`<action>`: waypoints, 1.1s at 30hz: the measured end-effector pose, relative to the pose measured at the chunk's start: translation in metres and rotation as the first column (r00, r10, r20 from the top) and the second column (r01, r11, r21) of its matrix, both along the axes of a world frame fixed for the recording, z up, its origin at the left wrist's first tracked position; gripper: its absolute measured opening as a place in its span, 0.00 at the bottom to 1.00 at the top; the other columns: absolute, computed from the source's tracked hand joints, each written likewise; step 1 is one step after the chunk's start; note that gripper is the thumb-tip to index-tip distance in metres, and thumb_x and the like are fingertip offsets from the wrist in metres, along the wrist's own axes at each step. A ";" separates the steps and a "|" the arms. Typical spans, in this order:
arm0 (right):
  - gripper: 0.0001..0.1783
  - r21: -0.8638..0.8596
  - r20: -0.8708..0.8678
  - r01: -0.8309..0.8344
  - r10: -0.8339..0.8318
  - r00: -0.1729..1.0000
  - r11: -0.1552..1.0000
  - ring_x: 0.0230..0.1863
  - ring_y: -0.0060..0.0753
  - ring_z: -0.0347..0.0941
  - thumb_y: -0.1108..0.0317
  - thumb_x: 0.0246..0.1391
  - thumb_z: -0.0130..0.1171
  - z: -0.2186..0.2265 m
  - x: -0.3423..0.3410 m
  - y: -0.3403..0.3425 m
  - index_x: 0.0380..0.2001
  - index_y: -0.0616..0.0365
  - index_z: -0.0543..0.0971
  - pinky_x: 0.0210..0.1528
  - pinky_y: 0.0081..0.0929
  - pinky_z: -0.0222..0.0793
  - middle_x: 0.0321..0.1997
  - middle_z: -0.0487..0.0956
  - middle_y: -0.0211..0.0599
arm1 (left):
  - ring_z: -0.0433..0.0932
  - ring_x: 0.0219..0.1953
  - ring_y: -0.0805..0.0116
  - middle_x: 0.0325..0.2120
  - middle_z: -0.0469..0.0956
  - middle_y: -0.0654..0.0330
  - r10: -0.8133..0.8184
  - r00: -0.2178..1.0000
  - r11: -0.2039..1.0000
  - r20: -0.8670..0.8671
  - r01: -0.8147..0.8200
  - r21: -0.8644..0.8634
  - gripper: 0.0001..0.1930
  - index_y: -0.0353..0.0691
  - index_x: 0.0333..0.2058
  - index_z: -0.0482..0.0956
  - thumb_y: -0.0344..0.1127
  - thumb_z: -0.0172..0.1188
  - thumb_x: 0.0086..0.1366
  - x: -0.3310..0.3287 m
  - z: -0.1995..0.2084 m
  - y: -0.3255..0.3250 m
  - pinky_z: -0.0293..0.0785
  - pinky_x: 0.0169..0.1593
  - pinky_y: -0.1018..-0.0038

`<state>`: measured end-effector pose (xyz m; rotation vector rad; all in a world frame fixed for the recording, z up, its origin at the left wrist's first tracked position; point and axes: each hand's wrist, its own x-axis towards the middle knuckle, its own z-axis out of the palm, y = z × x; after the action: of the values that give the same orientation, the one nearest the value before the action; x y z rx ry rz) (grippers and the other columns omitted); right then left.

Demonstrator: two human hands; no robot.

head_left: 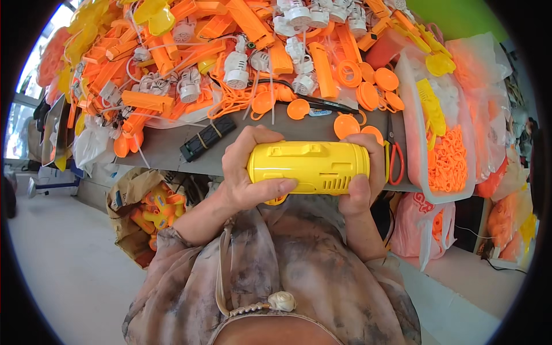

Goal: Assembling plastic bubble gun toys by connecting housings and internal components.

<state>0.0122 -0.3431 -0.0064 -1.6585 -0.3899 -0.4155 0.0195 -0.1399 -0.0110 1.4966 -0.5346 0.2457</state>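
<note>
Between my two hands, in front of my chest at the table's near edge, I hold a yellow plastic toy housing [310, 167]. It is barrel-shaped, lies sideways, and has a slotted vent near its right end. My left hand [244, 169] grips the left end, thumb along the front. My right hand [365, 178] is wrapped round the right end, its thumb pressed on the lower edge. The underside and the inside of the housing are hidden. Just left of my left hand lies a black block with a band round it [207, 138]. Red-handled scissors [397, 164] lie right of my right hand.
Orange plastic parts [250, 23] and white motor units with wires [236, 69] are heaped across the table's far side. Orange round caps [347, 125] lie nearer. A translucent bin [411, 115] holds small orange pieces. A paper bag of toy parts [123, 213] stands below left.
</note>
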 end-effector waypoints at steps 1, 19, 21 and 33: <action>0.35 0.000 0.032 0.005 -0.005 0.999 1.000 0.36 0.27 0.67 0.42 0.51 0.45 0.001 -0.001 0.001 0.44 0.69 0.67 0.38 0.24 0.64 0.37 0.69 0.41 | 0.72 0.26 0.70 0.29 0.74 0.52 -0.003 1.000 0.999 0.004 0.003 -0.041 0.30 0.26 0.39 0.69 0.42 0.70 0.44 -0.001 0.000 -0.002 0.67 0.30 0.76; 0.27 -0.322 -0.389 -0.458 0.325 0.862 0.829 0.34 0.44 0.71 0.52 0.52 0.56 0.045 0.038 0.017 0.46 0.62 0.66 0.37 0.33 0.67 0.34 0.71 0.44 | 0.75 0.41 0.71 0.40 0.76 0.58 -0.285 0.843 0.928 -0.457 0.362 0.089 0.40 0.32 0.54 0.65 0.34 0.72 0.39 0.014 0.018 0.011 0.71 0.47 0.72; 0.19 -0.404 -0.271 -0.208 0.101 0.957 0.891 0.37 0.45 0.71 0.58 0.53 0.55 0.039 0.079 -0.001 0.42 0.62 0.69 0.40 0.33 0.67 0.35 0.72 0.42 | 0.75 0.40 0.71 0.39 0.76 0.58 -0.272 0.823 0.948 -0.498 0.317 0.007 0.38 0.31 0.52 0.66 0.34 0.71 0.39 0.011 0.011 0.013 0.71 0.46 0.73; 0.11 -0.865 0.364 0.336 0.004 0.931 0.372 0.43 0.46 0.68 0.70 0.42 0.58 -0.018 0.161 -0.050 0.32 0.61 0.75 0.45 0.37 0.64 0.37 0.74 0.39 | 0.75 0.41 0.70 0.39 0.75 0.58 -0.268 0.797 0.958 -0.542 0.163 -0.234 0.36 0.31 0.50 0.67 0.36 0.69 0.39 0.016 0.008 0.013 0.71 0.47 0.72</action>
<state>0.1728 -0.3928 -0.0240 -2.8002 -0.7924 -0.6950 0.0352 -0.1271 -0.0028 1.2382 -0.1850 -0.3299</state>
